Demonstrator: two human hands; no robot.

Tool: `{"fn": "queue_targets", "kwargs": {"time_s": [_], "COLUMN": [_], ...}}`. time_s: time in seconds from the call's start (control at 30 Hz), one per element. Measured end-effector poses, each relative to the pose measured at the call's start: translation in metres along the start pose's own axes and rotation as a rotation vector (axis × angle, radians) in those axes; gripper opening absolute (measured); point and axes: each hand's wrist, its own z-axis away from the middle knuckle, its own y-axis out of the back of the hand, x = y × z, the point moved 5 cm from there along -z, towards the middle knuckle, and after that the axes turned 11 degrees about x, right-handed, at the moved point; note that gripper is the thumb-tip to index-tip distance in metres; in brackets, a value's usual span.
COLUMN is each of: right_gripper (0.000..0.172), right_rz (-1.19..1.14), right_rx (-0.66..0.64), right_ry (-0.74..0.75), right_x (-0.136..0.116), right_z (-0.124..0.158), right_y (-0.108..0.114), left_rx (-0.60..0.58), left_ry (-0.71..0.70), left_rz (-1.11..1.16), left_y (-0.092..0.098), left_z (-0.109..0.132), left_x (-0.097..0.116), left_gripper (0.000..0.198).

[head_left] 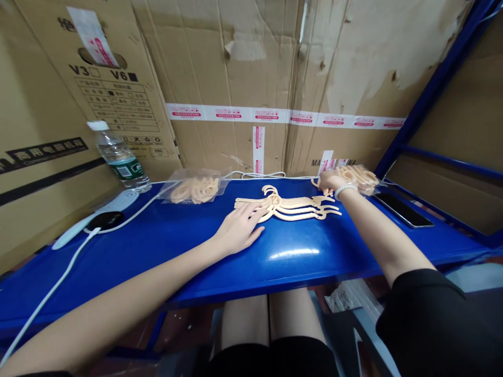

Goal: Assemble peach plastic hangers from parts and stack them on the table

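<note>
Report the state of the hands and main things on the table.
Left hand: resting on the hangers, fingers loosely spread
Right hand: at the right bag, grip unclear
Hangers: loose, laid overlapping
Left bag: filled, lying down
Right bag: filled
Bottle: capped, upright
Phone: face up, screen dark

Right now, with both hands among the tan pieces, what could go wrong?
The left hand lies over one end of the tan pieces; a sideways slide might scatter them. The right hand is at the right-hand plastic bag, so a tug could spill pieces. The phone lies near the right forearm and might get nudged.
</note>
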Motion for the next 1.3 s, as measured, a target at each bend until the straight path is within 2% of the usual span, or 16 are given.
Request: {"fn": "queue_targets", "kwargs": {"time_s": [0.1,0.2,0.4,0.5,0.6,0.67,0.77,0.87,0.97,1.1,1.3], "right_gripper": [0.028,0.026,0.029,0.027,0.025,0.029,0.045,0.069,0.085,0.087,0.082], "right_rz": [0.196,0.309,0.389,0.404,0.392,0.349,0.244,0.101,0.022,0.041,0.034], "right_rx": [-0.13,-0.197,-0.2,-0.193,-0.147,-0.107,-0.063,-0.033,-0.094,-0.14,-0.1], "right_ry": [0.031,0.123,0.279,0.307,0.321,0.361,0.474,0.589,0.604,0.538,0.528], "right_x": [0.003,0.001,-0.008,-0.016,-0.028,-0.039,-0.059,-0.074,-0.075,-0.061,-0.044], "right_z": [0.008,0.014,0.002,-0.008,-0.003,0.014,0.059,0.106,0.129,0.122,0.089], "right_y": [-0.014,-0.022,-0.021,-0.016,-0.005,0.003,0.006,-0.005,-0.027,-0.049,-0.052], "left_rx": [-0.024,-0.05,-0.068,-0.102,-0.151,-0.186,-0.251,-0.355,-0.446,-0.505,-0.51], "left_ry": [0.009,0.026,0.078,0.121,0.159,0.197,0.275,0.354,0.403,0.42,0.435], "left_rz": [0.021,0.037,0.035,0.034,0.032,0.013,-0.051,-0.117,-0.119,-0.067,-0.061], "left_y": [0.0,0.0,-0.003,-0.005,-0.006,-0.007,-0.012,-0.023,-0.036,-0.051,-0.071], "left_z": [-0.001,-0.002,-0.002,-0.002,-0.002,-0.003,-0.004,-0.004,-0.007,-0.018,-0.041], "left_x": [0.001,0.0,-0.004,-0.008,-0.009,-0.01,-0.01,-0.014,-0.021,-0.031,-0.042], "left_gripper": [0.042,0.041,0.041,0.045,0.051,0.052,0.056,0.066,0.074,0.072,0.071]}}
